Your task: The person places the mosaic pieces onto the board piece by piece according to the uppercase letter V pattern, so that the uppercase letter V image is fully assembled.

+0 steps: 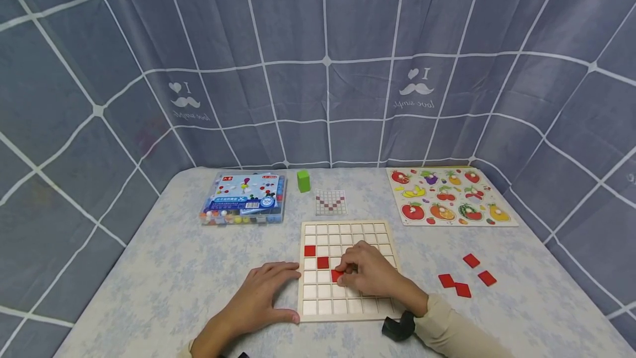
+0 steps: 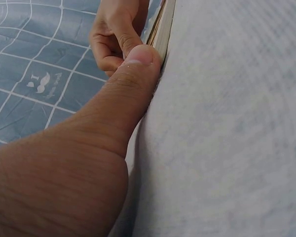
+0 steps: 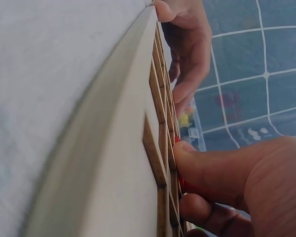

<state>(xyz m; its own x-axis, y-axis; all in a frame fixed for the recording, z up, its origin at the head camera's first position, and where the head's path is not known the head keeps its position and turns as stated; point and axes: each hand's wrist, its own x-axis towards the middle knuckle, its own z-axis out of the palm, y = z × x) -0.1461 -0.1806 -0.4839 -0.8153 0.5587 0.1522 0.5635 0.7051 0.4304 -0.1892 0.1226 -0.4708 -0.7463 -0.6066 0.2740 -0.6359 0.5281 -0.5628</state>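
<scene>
A wooden grid board (image 1: 348, 317) lies on the table in front of me. Two red square tiles, one (image 1: 309, 251) at the left column and another (image 1: 323, 262) a step down and right, sit in its cells. Diagonally below them, my right hand (image 1: 370, 270) pinches a third red tile (image 1: 336, 277) between thumb and fingers, right at a cell; the right wrist view shows red beside the thumb (image 3: 207, 165). My left hand (image 1: 260, 297) rests along the board's left edge, fingers extended, its thumb (image 2: 130, 81) against the side near the front corner.
Several loose red tiles (image 1: 463, 290) lie right of the board. Behind it are a small card (image 1: 330, 203) with a V-shaped grid pattern and a green block (image 1: 303, 181). A plastic box of beads (image 1: 243, 198) stands back left, a fruit puzzle board (image 1: 432, 195) back right.
</scene>
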